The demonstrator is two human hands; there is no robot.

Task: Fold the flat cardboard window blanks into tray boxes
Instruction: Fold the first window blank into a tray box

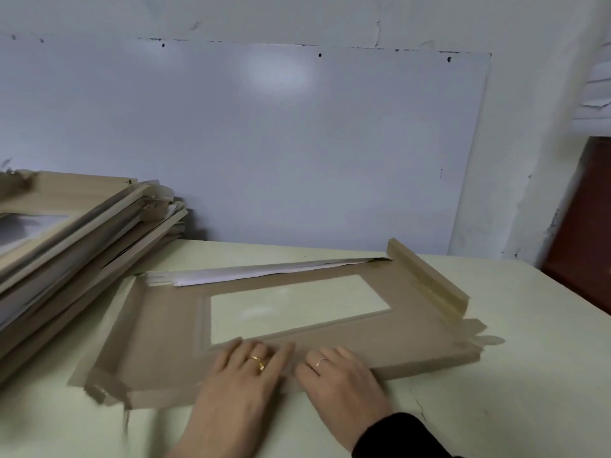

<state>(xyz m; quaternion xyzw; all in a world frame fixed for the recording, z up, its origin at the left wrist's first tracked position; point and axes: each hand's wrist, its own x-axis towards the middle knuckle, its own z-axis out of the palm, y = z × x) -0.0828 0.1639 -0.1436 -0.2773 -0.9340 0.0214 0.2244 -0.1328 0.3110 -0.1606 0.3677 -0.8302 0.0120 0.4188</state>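
- While both hands lie side by side on its near edge, the flat tan cardboard window blank (pixel 158 328) rests on the pale green tabletop (pixel 496 391), its rectangular clear window (pixel 297 309) near the middle.
- The left hand (pixel 246 368) is spread, fingers straight and pressing the near flap (pixel 413 361) down; the right hand (pixel 334 368) presses just beside it the same way — neither pinches anything.
- The right end flap (pixel 426 276) stands partly raised, the far long flap (pixel 264 271) shows its pale underside, and the left end flap lies flat.
- I judge the board light and thin, stiff in its panels yet ready to bend along its scored creases; the window film looks easy to dent, so hold by the flaps near the creases.
- A slumped stack of similar tan blanks (pixel 76 242) sits at the table's left, close to the blank.
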